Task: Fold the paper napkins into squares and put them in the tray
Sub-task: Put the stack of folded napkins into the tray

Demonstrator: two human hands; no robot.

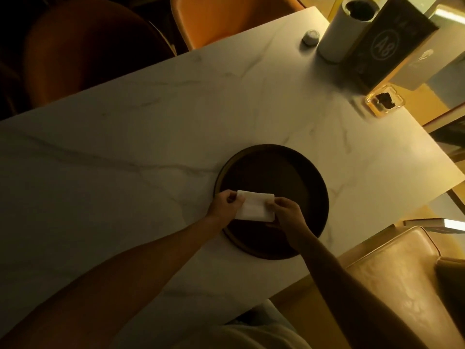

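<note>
A white folded paper napkin [254,205] is held over the left part of a round dark brown tray [281,172] on the white marble table [125,152]. My left hand [225,204] pinches the napkin's left edge with thumb and fingers. My right hand [286,214] pinches its right edge. The napkin looks roughly rectangular, with a fold line across it. The rest of the tray's inside shows nothing on it.
At the far right corner stand a white cylinder holder [344,28], a dark table sign marked A8 [392,44], a small round object [311,37] and a glass ashtray [384,101]. Orange chairs [226,18] stand behind the table, a tan leather chair [402,280] at the right.
</note>
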